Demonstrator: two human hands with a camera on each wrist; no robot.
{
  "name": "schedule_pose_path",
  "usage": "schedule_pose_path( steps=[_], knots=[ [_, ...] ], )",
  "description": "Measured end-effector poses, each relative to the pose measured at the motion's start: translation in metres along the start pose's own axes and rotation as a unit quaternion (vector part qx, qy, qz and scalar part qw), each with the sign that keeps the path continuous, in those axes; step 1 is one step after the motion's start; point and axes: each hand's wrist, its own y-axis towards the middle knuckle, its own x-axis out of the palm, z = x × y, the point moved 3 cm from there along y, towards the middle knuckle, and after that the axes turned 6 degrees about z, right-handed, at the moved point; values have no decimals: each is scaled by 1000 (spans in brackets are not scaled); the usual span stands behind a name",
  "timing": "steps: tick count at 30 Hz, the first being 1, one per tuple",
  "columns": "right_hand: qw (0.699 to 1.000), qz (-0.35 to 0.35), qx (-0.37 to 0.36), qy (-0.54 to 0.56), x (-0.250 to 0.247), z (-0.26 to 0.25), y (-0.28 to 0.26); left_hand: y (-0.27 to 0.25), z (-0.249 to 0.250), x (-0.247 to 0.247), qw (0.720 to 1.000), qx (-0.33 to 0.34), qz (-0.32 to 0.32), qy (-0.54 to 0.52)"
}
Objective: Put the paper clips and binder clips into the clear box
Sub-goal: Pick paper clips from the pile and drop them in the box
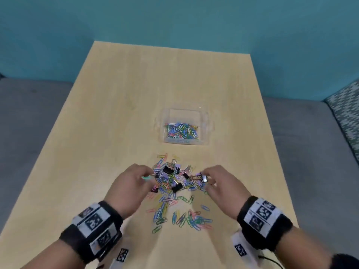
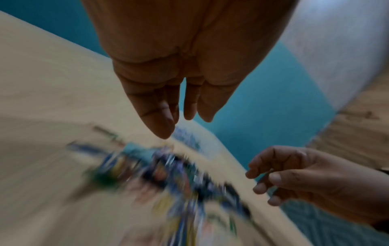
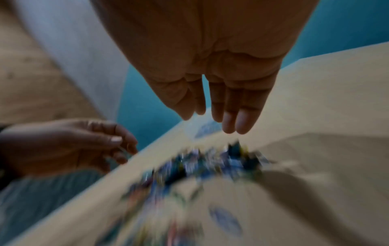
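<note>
Both hands sit at the clip pile (image 1: 172,179), one each side: left hand (image 1: 128,188) w/ fingers curled at the pile's left edge, seems to pinch a clip or two but head view is too soft to be sure; right hand (image 1: 221,183) curled at the right edge, fingertips apparently pinching a black binder clip (image 1: 204,178). Wrist views are badly smeared, so grip can't be confirmed there. Clear box (image 1: 184,126) lies straight ahead of the hands, beyond the pile, w/ a layer of paper clips (image 1: 181,131) already in it. More loose paper clips (image 1: 180,216) lie between the wrists, nearer the body. To do this step well, I'd say: cup fingers under the heap rather than pinching singles, squeeze hands together, lift slow since clips tangle & trail, carry low over the table (image 1: 116,105), let go only once fingers are above the box mouth. Binder clips are heavier; hold them firm.
</note>
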Motion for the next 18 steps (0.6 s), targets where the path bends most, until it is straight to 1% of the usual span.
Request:
schedule_pose_path(
  steps=[2,4,6,7,9,11,13,18],
  knots=[
    [992,-70,-43,-91,30,14,-41,-40,-22,17,999,0,-31,24],
    [981,-109,-45,-156,53,28,-71,-74,-42,38,996,13,-64,65],
    [980,-101,-24,-171,65,33,-87,-95,-53,58,992,25,-81,92],
    [982,-88,-16,-166,69,34,-89,-99,-55,66,992,28,-74,98],
    [989,-68,-7,-133,75,32,-86,-98,-53,77,992,35,-50,108],
    [992,-55,-21,-115,80,24,-77,-89,-46,84,992,50,-42,109],
    [991,-59,-41,-113,85,12,-66,-76,-37,90,990,67,-47,114],
    [990,-57,-52,-120,95,-13,-38,-48,-22,101,984,72,-69,147]
  ],
)
